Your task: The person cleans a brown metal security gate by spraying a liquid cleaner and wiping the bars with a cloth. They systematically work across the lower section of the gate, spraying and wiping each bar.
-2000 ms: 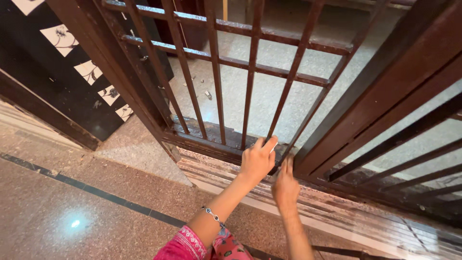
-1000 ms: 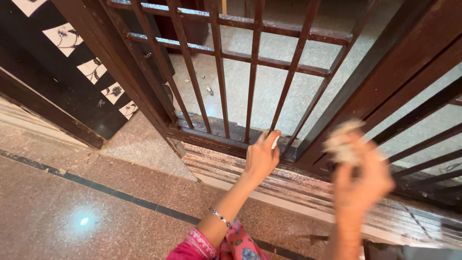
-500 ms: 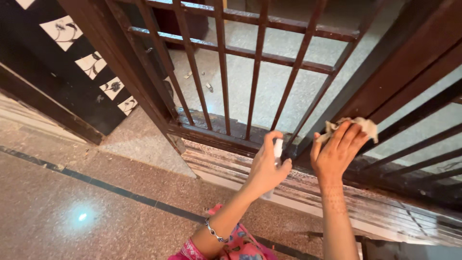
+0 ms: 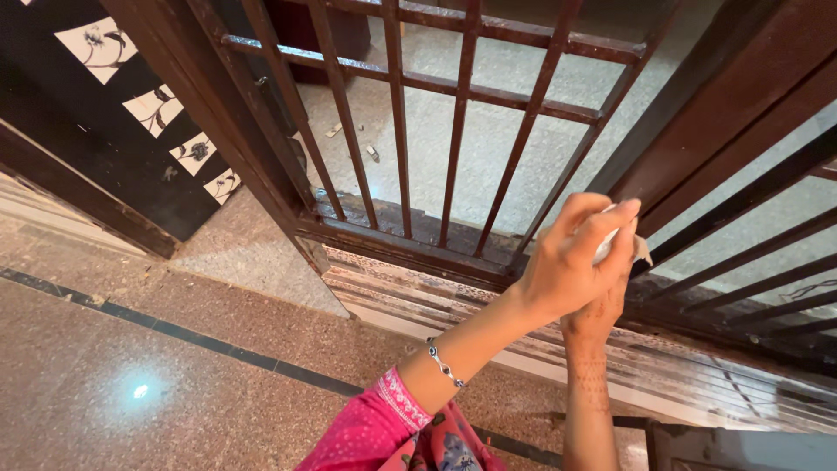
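My left hand [image 4: 571, 262] reaches across to the right and grips a small white spray bottle [image 4: 608, 245], forefinger on its top. Just under and behind it, my right hand [image 4: 595, 318] holds a crumpled beige cloth [image 4: 643, 250], mostly hidden by the left hand. Both hands are at the foot of the thick dark brown gate post [image 4: 697, 113], close to where the barred metal gate [image 4: 453, 113] meets it. The left wrist wears a beaded bracelet [image 4: 443, 365] above a pink patterned sleeve [image 4: 366, 432].
A worn, striped threshold track [image 4: 410, 288] runs under the gate. At the left stands a black wall panel with white flower tiles [image 4: 153, 109]. A dark strip [image 4: 200, 344] crosses the speckled floor. Small bits of debris [image 4: 373, 153] lie beyond the bars.
My left hand with the spray bottle has moved right and up from the gate's bottom rail, over my right hand. The right hand with the cloth rose from the threshold to the post.
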